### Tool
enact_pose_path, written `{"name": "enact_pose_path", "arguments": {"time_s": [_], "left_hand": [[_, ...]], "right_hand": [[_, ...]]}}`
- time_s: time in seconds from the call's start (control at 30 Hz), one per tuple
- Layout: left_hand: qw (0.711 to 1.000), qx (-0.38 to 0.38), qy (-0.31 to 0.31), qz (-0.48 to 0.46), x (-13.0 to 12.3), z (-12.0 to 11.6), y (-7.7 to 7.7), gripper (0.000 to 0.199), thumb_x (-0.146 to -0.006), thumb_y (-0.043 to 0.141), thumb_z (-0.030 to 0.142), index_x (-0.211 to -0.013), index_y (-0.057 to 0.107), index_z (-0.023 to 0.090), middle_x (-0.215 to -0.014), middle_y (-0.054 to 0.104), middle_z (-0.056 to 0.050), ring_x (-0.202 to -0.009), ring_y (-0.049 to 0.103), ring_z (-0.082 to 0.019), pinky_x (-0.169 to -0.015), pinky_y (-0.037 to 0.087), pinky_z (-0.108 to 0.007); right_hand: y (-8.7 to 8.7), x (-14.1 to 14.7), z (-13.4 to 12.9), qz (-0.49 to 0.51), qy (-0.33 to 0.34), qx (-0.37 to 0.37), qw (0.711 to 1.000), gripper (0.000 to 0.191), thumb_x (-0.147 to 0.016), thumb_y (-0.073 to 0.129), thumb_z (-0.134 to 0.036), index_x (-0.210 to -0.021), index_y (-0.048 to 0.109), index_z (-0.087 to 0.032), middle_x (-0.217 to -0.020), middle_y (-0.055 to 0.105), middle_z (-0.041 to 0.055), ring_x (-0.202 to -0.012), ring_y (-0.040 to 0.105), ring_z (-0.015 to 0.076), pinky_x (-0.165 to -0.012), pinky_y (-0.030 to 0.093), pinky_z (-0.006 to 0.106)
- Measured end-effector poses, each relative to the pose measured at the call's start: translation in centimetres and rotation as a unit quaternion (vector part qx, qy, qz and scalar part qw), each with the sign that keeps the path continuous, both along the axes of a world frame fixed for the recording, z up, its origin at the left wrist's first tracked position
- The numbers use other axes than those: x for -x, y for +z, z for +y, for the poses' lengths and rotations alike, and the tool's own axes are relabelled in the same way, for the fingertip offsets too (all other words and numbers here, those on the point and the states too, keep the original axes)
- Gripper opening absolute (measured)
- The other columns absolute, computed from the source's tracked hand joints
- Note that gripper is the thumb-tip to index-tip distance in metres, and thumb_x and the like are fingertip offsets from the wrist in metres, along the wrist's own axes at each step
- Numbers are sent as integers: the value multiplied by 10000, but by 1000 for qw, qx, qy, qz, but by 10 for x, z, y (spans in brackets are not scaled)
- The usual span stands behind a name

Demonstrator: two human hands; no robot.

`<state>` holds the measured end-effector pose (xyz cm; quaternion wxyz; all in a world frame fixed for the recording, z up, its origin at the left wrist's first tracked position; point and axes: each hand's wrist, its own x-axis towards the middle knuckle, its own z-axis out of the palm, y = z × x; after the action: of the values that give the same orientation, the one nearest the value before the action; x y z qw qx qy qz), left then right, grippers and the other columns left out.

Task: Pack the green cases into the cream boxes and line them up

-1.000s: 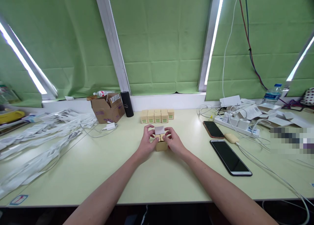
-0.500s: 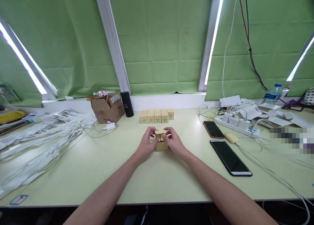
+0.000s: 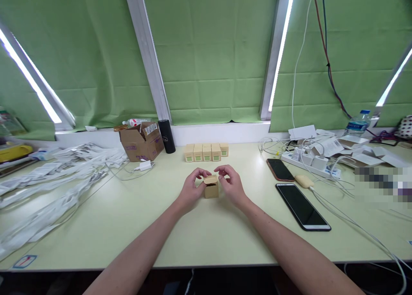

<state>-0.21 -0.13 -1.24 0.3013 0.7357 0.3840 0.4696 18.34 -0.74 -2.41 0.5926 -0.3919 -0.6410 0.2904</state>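
A small brown cardboard box (image 3: 211, 191) stands on the table in front of me. Its top flap is tilted forward and partly closed, with a dark gap under the front edge. My left hand (image 3: 192, 187) grips the box from the left, thumb at the near left corner and fingers behind. On the other side, my right hand (image 3: 232, 185) is just off the box, its fingers curved and apart with nothing between them. Farther back, several similar small boxes (image 3: 207, 152) with green-and-white labels stand in a row.
At the right lie two phones (image 3: 302, 207), a cream adapter (image 3: 304, 181), a power strip (image 3: 310, 164) and cables. An open carton (image 3: 141, 144) and a black cylinder (image 3: 166, 136) stand at the back left. White strips (image 3: 58, 174) cover the far left.
The box's side flaps have gone out of sight and the top flap has come forward over the opening. My right hand has let go of the box and moved slightly right.
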Motion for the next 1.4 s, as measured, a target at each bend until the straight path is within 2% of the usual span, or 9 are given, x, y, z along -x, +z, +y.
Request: {"name": "enact_pose_path", "arguments": {"time_s": [0.17, 0.3, 0.47, 0.7, 1.17, 1.4], "left_hand": [[1000, -4, -5, 1, 1, -1, 2, 105, -925, 634, 318, -944, 595, 223, -1074, 727, -53, -1004, 621, -223, -947, 425, -377], [999, -23, -30, -3, 6, 2, 3, 82, -913, 584, 266, -972, 620, 223, -1117, 722, -71, -1075, 627, -250, -977, 427, -405], [995, -100, -18, 13, 14, 4, 5, 144, -940, 565, 305, -1030, 650, 230, -1177, 711, -104, -1162, 610, -287, -1034, 450, -459], [983, -169, -13, 70, 15, -1, 10, 168, -962, 612, 400, -950, 667, 242, -1156, 719, -114, -1164, 588, -306, -1041, 462, -483], [978, -192, -18, 83, 14, -2, 9, 118, -935, 640, 350, -881, 639, 245, -1091, 718, -116, -1095, 588, -304, -988, 477, -495], [979, -185, -11, 83, 14, -1, 8, 110, -919, 652, 342, -871, 645, 244, -1082, 725, -118, -1094, 592, -312, -993, 481, -517]], "right_hand": [[4, -2, -5, -42, 16, -50, 998, 109, -870, 622, -242, -951, 696, -236, -925, 621, 52, -804, 598, 198, -626, 497, 304], [2, -2, -5, -60, 12, -67, 996, 82, -859, 620, -201, -900, 681, -235, -900, 632, 55, -781, 600, 203, -621, 502, 321], [-1, -3, -4, -83, 3, -79, 993, 66, -872, 610, -211, -893, 663, -243, -882, 638, 51, -761, 597, 203, -622, 502, 334], [-1, -4, -4, -110, -7, -97, 989, 47, -879, 613, -232, -880, 654, -255, -867, 639, 56, -750, 583, 212, -626, 489, 349], [-5, -6, -2, -152, -13, -131, 980, 111, -832, 607, -154, -817, 630, -261, -808, 622, 48, -769, 586, 228, -637, 451, 349], [-4, -6, -2, -157, -14, -115, 981, 103, -819, 615, -171, -770, 628, -261, -777, 613, 50, -742, 574, 226, -643, 452, 355]]}}
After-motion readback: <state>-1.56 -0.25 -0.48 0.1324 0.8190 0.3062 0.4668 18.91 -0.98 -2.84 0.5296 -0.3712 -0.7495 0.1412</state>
